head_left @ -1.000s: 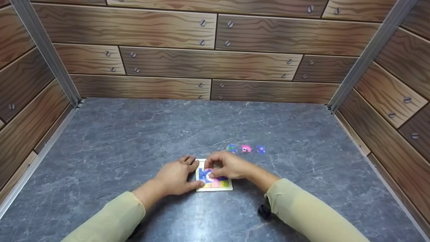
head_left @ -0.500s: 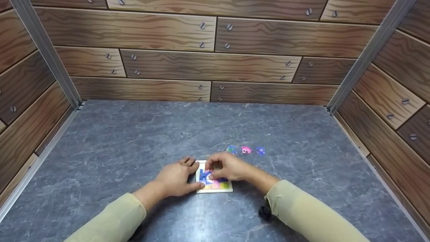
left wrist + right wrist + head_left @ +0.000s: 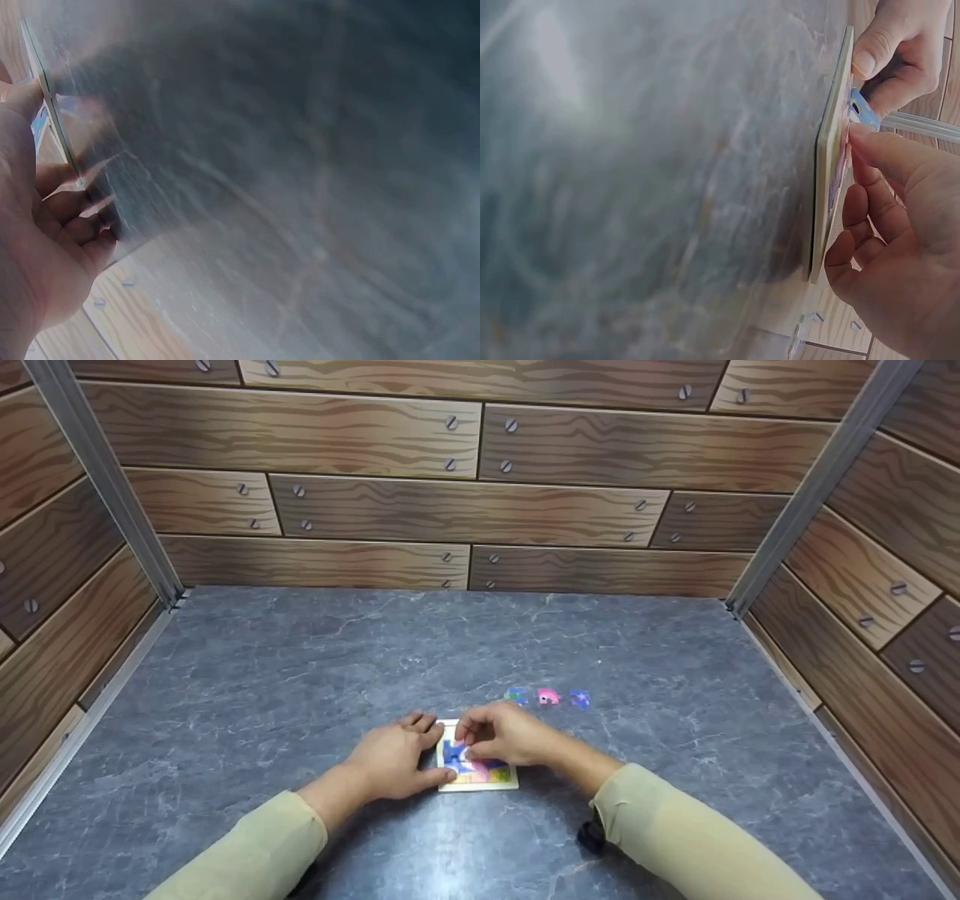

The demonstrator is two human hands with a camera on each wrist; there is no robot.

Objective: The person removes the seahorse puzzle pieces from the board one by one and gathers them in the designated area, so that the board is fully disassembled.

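A small puzzle board (image 3: 478, 788) with a pale frame lies near the middle of the table's front part. My left hand (image 3: 390, 759) rests at its left side, thumb on the near left corner and the other fingers along the edge. From the right, my right hand (image 3: 514, 735) reaches over the board, thumb and forefinger pinching a puzzle piece. In the right wrist view that blue piece (image 3: 865, 111) stands tilted up from the board (image 3: 825, 150), at the right hand's (image 3: 907, 225) thumb tip. The fingers hide part of the board.
Behind the board, a blue-green piece (image 3: 517, 696), a pink piece (image 3: 548, 697) and a blue piece (image 3: 580, 699) lie in a row on the grey marbled table (image 3: 300, 660). Wood-patterned walls (image 3: 375, 506) stand at the back and sides.
Both hands stay at the board. Beneath the right fingers the piece has shifted slightly, with a dark gap showing by it. The head view has tilted up a little.
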